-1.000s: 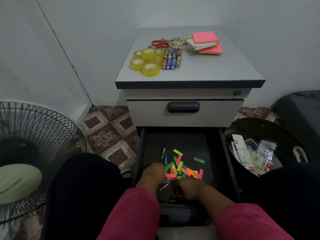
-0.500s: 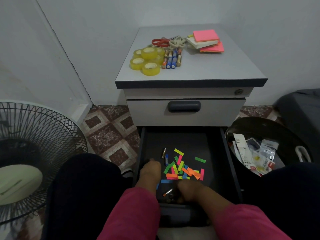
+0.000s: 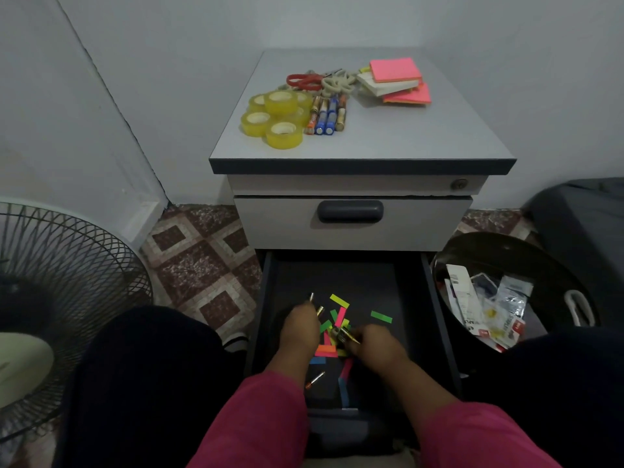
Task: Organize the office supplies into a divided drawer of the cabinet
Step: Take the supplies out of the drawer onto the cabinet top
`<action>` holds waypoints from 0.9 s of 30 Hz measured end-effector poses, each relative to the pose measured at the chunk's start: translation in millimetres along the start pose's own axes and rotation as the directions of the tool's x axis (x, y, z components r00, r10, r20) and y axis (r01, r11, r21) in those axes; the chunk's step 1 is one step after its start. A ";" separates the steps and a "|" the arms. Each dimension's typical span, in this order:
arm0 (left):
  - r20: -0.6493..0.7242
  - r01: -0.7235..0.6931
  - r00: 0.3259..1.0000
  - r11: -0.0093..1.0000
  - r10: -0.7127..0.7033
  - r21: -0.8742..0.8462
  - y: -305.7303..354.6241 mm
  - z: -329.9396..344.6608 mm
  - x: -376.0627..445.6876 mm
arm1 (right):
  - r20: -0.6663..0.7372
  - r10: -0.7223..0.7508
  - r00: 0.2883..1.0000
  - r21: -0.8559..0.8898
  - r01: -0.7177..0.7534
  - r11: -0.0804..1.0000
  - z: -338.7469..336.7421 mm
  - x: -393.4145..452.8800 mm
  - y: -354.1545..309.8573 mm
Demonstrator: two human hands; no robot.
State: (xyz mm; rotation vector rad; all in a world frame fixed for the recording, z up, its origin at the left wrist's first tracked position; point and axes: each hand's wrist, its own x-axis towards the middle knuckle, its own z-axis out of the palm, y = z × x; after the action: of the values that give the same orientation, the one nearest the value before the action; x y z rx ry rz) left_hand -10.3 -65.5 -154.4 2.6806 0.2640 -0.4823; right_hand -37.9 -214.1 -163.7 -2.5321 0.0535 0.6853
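The cabinet's bottom drawer (image 3: 270, 298) stands pulled out, dark inside. Coloured paper strips (image 3: 339, 300) lie scattered on its floor, and one battery (image 3: 314, 380) lies loose near the front. My left hand (image 3: 300, 324) grips batteries whose metal tips poke out above my fingers. My right hand (image 3: 373, 342) holds a small bunch of batteries (image 3: 344, 334) just beside it, over the strips. On the cabinet top (image 3: 388, 136) sit yellow tape rolls (image 3: 275, 113), more batteries (image 3: 327, 114), red scissors (image 3: 304, 81) and pink sticky note pads (image 3: 396, 81).
The upper drawer (image 3: 351, 221) is closed above the open one. A black bin (image 3: 449, 261) with wrappers stands right of the drawer. A floor fan (image 3: 60, 298) stands at the left. My knees flank the drawer on both sides.
Both hands have lifted from the drawer's front and moved back over the strips, each now holding batteries. One battery stays lying near the front.
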 end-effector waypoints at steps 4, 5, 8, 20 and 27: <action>-0.028 0.032 0.999 0.999 -0.032 -0.014 8.2 10.8 1.2 | -0.036 0.045 0.998 0.021 -0.045 0.999 0.0 2.5 2.6; -0.029 0.043 0.999 0.999 -0.043 -0.006 9.2 12.1 0.7 | -0.038 0.049 0.998 0.026 -0.049 0.998 -0.2 2.7 3.2; -0.026 0.085 0.996 0.996 -0.084 0.036 9.0 12.8 -1.5 | -0.020 0.054 0.998 0.033 -0.053 0.998 0.0 3.2 3.5; -0.096 0.093 0.988 0.963 -0.120 -0.253 17.4 -14.9 -16.2 | -0.269 0.072 0.960 0.292 0.011 0.956 -22.6 -13.7 -15.6; -0.522 -0.297 0.852 0.850 0.031 -0.434 51.4 -77.3 -48.4 | -0.587 -0.001 0.810 0.462 0.336 0.821 -88.5 -55.8 -66.1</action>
State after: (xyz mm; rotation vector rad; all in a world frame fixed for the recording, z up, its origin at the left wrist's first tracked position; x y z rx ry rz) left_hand -19.4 -84.9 -51.8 2.2252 0.2473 0.3217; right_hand -34.7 -205.0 -40.4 -2.0418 0.1891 -0.1797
